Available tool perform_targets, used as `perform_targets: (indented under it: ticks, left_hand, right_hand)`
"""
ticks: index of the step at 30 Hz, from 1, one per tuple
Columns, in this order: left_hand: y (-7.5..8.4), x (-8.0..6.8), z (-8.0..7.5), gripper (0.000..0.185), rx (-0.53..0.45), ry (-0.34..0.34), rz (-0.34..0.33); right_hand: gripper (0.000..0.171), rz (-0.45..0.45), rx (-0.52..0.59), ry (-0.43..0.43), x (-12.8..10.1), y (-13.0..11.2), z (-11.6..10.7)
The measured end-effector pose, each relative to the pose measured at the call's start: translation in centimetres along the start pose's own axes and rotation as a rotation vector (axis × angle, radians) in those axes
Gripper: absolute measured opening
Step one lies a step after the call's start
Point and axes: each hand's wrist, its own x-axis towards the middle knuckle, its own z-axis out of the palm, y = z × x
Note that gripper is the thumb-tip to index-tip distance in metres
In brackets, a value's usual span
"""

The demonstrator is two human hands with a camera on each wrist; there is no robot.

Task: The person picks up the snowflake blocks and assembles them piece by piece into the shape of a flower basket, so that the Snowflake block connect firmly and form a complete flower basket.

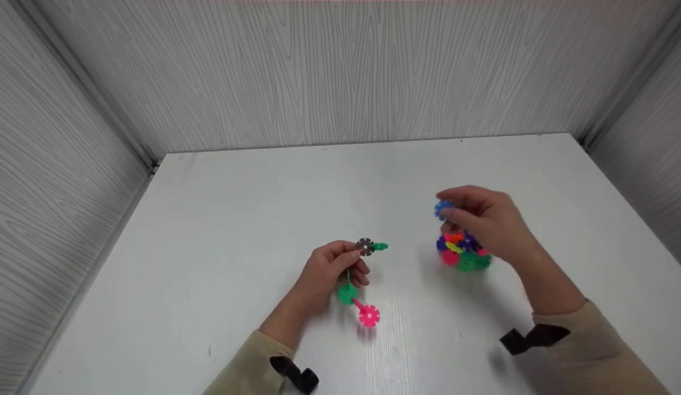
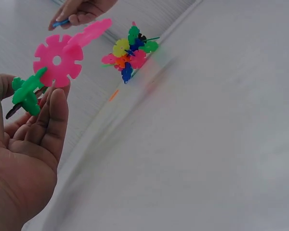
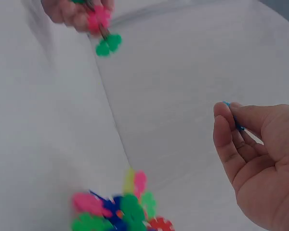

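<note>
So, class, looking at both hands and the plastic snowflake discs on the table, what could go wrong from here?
1. The left hand holds the thin chain of brown, green and pink plastic discs only near its top; the hanging pink end may twist off.
2. The right hand pinches the single blue plastic disc by its edge, so it may slip.
3. That hand hovers just above the multicoloured disc cluster and might knock it.

No readable text or labels, though wrist views blur.

White table (image 1: 236,219) bears a multicoloured disc pile (image 1: 463,251).
</note>
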Motion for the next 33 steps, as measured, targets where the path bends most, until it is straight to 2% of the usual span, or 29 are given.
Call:
perform_targets:
  ticks: [5,10,20,26,29,33]
  left_hand:
    - [0.2,-0.1,0.0,0.036,0.017,0.019,0.005]
    - [0.1,-0.2,-0.1,0.032,0.02,0.033,0.011]
    - [0.3,-0.2,0.1,0.024,0.065,0.005,-0.004]
    - [0.3,-0.2,0.2,0.028,0.089,0.009,-0.087]
    - [0.2,-0.2,0.3,0.032,0.099,-0.021,-0.107]
    - [0.1,-0.2,0.3,0.036,0.133,-0.069,-0.1]
  right_hand:
    - [0.035,0.09,0.122,-0.108,-0.5,0.3,4.8]
    - [0.042,0.145,0.152,-0.139,-0.6,2.0,7.5]
    - [0.044,0.12,0.203,-0.169,-0.8,3.2,8.5]
    - [0.045,0.134,0.193,-0.23,-1.0,3.4,8.8]
    - [0.045,0.127,0.197,-0.258,-1.1,3.4,8.9]
    - [0.045,0.111,0.18,-0.286,-1.1,3.4,9.2]
